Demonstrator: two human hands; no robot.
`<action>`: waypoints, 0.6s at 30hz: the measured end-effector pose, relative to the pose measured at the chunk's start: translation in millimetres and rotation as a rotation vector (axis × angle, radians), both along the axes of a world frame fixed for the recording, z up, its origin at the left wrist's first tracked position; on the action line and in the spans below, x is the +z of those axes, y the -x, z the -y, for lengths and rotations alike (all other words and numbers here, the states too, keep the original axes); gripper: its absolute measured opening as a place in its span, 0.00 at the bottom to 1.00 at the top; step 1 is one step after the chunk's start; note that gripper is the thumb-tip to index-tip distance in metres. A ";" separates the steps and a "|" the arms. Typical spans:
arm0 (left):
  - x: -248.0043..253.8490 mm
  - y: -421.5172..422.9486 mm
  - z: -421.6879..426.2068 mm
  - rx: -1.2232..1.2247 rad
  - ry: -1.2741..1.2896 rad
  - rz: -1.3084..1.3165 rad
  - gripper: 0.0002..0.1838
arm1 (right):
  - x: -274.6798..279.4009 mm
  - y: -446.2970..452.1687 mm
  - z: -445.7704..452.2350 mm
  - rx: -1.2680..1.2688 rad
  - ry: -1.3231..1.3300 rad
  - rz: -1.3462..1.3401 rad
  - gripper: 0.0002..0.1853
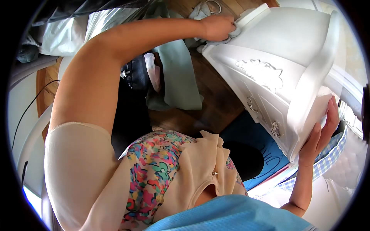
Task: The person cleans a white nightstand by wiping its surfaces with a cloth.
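Observation:
My left hand [218, 28] is closed on a grey cloth [233, 33] and presses it to the far left corner of a white cabinet [269, 52]. The cabinet has a carved flower ornament [266, 73] and ornate metal handles [276, 129] on its front. On its near right side rests my right hand [320, 133], fingers stretched along the white surface and thumb apart. Part of the cloth is hidden under my left fingers.
Below the cabinet lies a blue mat [246, 134] with dark lettering. A grey-green cloth [175, 73] hangs beside a dark bag [137, 73] over the wooden floor [216, 88]. Plastic bags [63, 34] sit at the upper left. Plaid fabric [327, 158] borders the right.

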State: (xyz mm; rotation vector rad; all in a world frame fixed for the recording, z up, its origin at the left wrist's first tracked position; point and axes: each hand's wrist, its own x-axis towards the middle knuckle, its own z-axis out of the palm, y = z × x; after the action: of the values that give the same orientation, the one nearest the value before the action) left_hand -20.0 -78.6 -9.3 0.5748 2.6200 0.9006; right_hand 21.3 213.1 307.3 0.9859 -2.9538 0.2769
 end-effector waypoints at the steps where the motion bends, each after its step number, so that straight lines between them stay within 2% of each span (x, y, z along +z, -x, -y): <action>1: -3.9 -4.8 -0.3 0.015 -0.049 -0.087 0.15 | 0.2 0.1 0.2 -0.003 0.004 0.003 0.29; 3: -9.0 1.9 -1.2 0.023 -0.094 -0.174 0.15 | -0.2 0.5 0.6 -0.003 0.002 0.011 0.31; 5: -8.3 18.7 -9.7 0.059 -0.020 -0.271 0.16 | 0.1 1.9 0.7 -0.006 -0.007 0.011 0.32; 8: -22.1 60.3 -15.9 0.022 0.040 -0.320 0.15 | 1.5 1.1 0.2 -0.014 -0.025 0.016 0.34; 9: -24.3 71.7 -20.9 0.058 0.010 -0.255 0.16 | 2.2 1.3 -0.4 -0.022 -0.031 0.023 0.35; 10: -6.4 78.2 -19.8 0.052 0.008 -0.255 0.16 | 2.7 1.9 -1.1 -0.027 -0.033 0.023 0.35; 12: 40.3 86.1 -15.9 0.515 -0.639 0.645 0.18 | 3.1 2.3 -2.2 -0.029 -0.018 0.055 0.36; 13: -29.3 119.0 -29.0 0.200 -0.244 -0.024 0.21 | 4.1 2.4 -3.1 -0.036 -0.016 0.059 0.36; 18: -26.1 168.9 -53.6 0.288 -0.224 -0.053 0.21 | 5.8 6.3 -6.2 -0.012 -0.017 0.093 0.38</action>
State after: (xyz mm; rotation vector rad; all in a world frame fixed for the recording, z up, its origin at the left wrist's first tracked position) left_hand -188.9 -25.1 -35.4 0.2776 2.7131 1.2948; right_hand 15.0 219.3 313.1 0.9826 -3.0496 0.3063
